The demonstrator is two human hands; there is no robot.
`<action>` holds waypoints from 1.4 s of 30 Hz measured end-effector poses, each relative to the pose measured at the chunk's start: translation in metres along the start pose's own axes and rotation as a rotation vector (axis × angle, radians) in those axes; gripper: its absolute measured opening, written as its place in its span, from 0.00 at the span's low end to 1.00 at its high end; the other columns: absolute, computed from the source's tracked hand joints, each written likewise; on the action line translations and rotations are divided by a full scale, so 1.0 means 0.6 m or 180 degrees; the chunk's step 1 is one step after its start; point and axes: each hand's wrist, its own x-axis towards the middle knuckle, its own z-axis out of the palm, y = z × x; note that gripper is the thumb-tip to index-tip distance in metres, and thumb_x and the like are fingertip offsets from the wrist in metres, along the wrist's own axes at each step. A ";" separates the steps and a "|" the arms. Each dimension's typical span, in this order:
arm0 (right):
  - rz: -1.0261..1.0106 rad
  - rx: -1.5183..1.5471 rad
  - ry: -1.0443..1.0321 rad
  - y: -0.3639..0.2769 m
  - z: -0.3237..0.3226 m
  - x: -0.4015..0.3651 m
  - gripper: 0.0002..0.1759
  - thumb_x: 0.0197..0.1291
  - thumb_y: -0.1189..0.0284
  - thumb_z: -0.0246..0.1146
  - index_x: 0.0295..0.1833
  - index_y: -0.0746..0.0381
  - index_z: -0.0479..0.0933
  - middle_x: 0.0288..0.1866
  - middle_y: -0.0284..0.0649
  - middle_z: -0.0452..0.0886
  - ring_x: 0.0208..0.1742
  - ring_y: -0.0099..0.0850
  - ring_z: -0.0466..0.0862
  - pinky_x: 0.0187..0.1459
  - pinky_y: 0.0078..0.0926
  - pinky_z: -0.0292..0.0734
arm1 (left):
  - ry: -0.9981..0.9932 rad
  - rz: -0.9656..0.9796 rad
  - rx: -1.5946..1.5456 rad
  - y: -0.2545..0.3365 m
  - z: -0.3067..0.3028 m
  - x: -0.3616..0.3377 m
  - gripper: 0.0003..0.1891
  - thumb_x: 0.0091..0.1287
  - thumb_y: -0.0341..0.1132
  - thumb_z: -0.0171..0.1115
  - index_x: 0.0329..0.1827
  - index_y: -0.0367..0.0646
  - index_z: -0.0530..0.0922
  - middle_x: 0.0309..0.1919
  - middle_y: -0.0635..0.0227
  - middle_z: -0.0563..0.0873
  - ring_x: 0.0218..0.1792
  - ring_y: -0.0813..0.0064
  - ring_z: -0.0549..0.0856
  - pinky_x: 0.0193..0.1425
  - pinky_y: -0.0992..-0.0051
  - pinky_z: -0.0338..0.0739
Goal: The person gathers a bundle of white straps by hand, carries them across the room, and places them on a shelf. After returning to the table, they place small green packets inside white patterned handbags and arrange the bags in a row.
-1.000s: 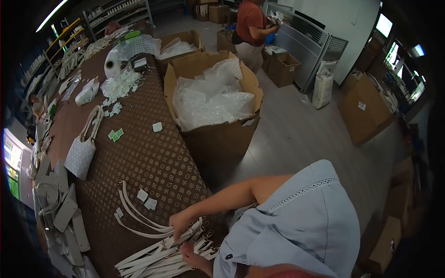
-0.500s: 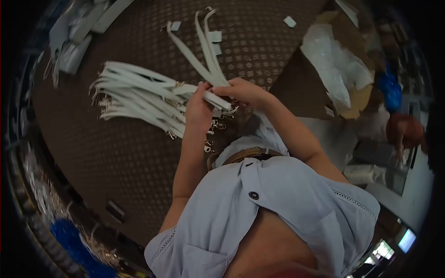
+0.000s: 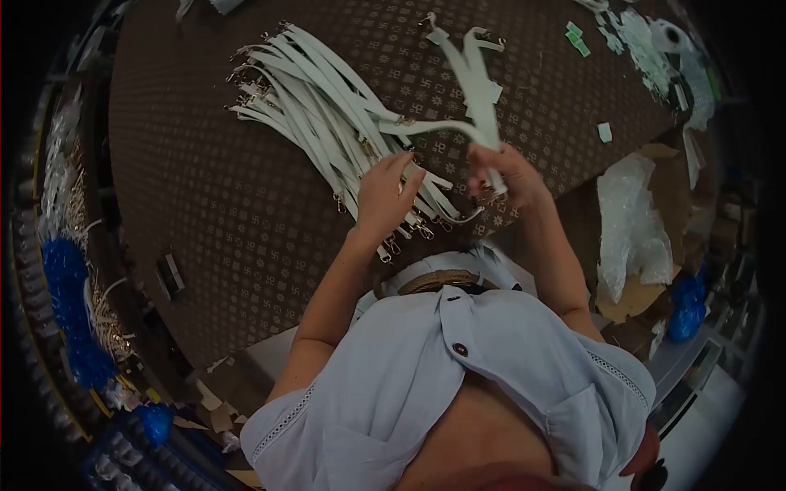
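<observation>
The right hand point(image 3: 514, 172) is closed around a small bunch of long, flat, off-white straps point(image 3: 476, 86), gripping them near their lower ends. The left hand point(image 3: 383, 196) is fairly wide, fingers parted, over the near end of a thick, fanned pile of similar off-white straps point(image 3: 303, 90); whether it presses on them I cannot tell. A good way to handle this would be to pinch the bunch close to its ends, so the straps stay aligned, and to use the left hand to steady the pile. One strap arcs from the pile towards the right hand, so a slow, smooth pull seems wise, lest the metal hooks snag and drag others along.

The pile lies beyond and around the left hand, on a table point(image 3: 196, 164) covered in brown patterned cloth. Its straps are slim, overlap at slight angles and look smooth and pliable, with small gold-toned metal clasps point(image 3: 422, 229) just to the right of the left wrist and more at the far ends. The held bunch spreads apart beyond the right hand, passing beside a small pale square of paper point(image 3: 495, 92).
</observation>
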 end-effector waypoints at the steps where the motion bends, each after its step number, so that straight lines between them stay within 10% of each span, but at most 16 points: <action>1: -0.0248 0.0028 -0.0124 -0.033 -0.002 0.001 0.12 0.59 0.66 0.60 0.40 0.64 0.72 0.20 0.32 0.73 0.19 0.22 0.75 0.18 0.19 0.73 | 0.0696 0.0630 0.1836 -0.009 -0.010 -0.004 0.22 0.66 0.46 0.52 0.56 0.39 0.70 0.50 0.59 0.76 0.57 0.60 0.72 0.59 0.59 0.64; 5: -0.0886 -0.0299 -0.0579 -0.145 0.050 -0.021 0.13 0.58 0.66 0.59 0.37 0.66 0.73 0.13 0.31 0.69 0.11 0.23 0.72 0.13 0.16 0.69 | -0.0291 -0.0177 0.2101 -0.075 -0.007 -0.014 0.23 0.63 0.44 0.55 0.57 0.40 0.70 0.60 0.58 0.68 0.65 0.56 0.62 0.64 0.52 0.55; 12: -0.1625 0.0066 -0.2461 -0.238 0.050 -0.053 0.14 0.59 0.67 0.59 0.38 0.70 0.71 0.09 0.33 0.67 0.08 0.22 0.68 0.11 0.20 0.69 | 0.1175 -0.1201 0.1082 -0.011 -0.113 0.111 0.25 0.66 0.53 0.45 0.40 0.37 0.78 0.33 0.65 0.83 0.37 0.61 0.83 0.42 0.67 0.76; 19: -0.1505 0.0132 -0.3987 -0.417 0.041 -0.086 0.14 0.61 0.69 0.57 0.40 0.70 0.66 0.07 0.35 0.69 0.05 0.23 0.68 0.07 0.17 0.68 | 0.0469 -0.2279 0.1541 -0.045 -0.117 0.271 0.48 0.53 0.63 0.59 0.65 0.31 0.55 0.52 0.49 0.75 0.36 0.62 0.82 0.36 0.65 0.77; 22: -0.2699 -0.0402 -0.2689 -0.452 0.014 -0.099 0.08 0.61 0.75 0.54 0.33 0.69 0.66 0.05 0.33 0.67 0.04 0.21 0.67 0.06 0.14 0.64 | 0.1161 -0.2233 0.1447 -0.066 -0.093 0.266 0.57 0.51 0.51 0.69 0.71 0.36 0.35 0.67 0.49 0.56 0.42 0.58 0.82 0.35 0.67 0.79; 25: -0.2670 0.0241 -0.3012 -0.436 0.010 -0.037 0.14 0.62 0.70 0.56 0.44 0.70 0.65 0.07 0.33 0.67 0.03 0.23 0.64 0.06 0.15 0.61 | 0.1700 -0.2354 0.0938 -0.064 -0.080 0.252 0.54 0.53 0.45 0.69 0.71 0.39 0.36 0.68 0.48 0.52 0.60 0.50 0.68 0.54 0.63 0.75; 32: -0.1534 -0.1426 -0.0283 -0.258 0.074 0.126 0.12 0.59 0.67 0.60 0.40 0.66 0.73 0.17 0.33 0.74 0.18 0.20 0.74 0.19 0.17 0.67 | 0.1582 -0.2368 0.0222 -0.103 -0.110 0.236 0.29 0.59 0.39 0.58 0.60 0.34 0.60 0.46 0.50 0.76 0.44 0.54 0.78 0.44 0.58 0.74; 35: -0.1245 -0.1570 -0.0501 -0.174 0.032 0.187 0.12 0.59 0.69 0.59 0.43 0.66 0.73 0.22 0.35 0.78 0.20 0.21 0.76 0.21 0.19 0.70 | 0.1945 -0.1951 -0.0278 -0.139 -0.125 0.223 0.14 0.60 0.36 0.56 0.44 0.37 0.68 0.31 0.59 0.77 0.31 0.64 0.79 0.32 0.64 0.73; 37: -0.0592 -0.1112 -0.0329 -0.125 0.035 0.192 0.11 0.57 0.69 0.61 0.43 0.64 0.73 0.27 0.36 0.80 0.21 0.21 0.76 0.22 0.19 0.71 | 0.1566 -0.1172 -0.3380 -0.068 -0.150 0.203 0.09 0.62 0.34 0.55 0.39 0.40 0.68 0.25 0.66 0.75 0.21 0.73 0.75 0.25 0.70 0.71; 42: -0.0150 -0.1402 -0.0837 -0.028 0.061 0.182 0.15 0.58 0.68 0.60 0.47 0.66 0.74 0.34 0.36 0.81 0.24 0.18 0.76 0.25 0.19 0.72 | 0.1408 -0.0654 -0.4567 -0.004 -0.159 0.184 0.13 0.64 0.39 0.60 0.27 0.45 0.68 0.19 0.74 0.71 0.15 0.82 0.67 0.17 0.79 0.62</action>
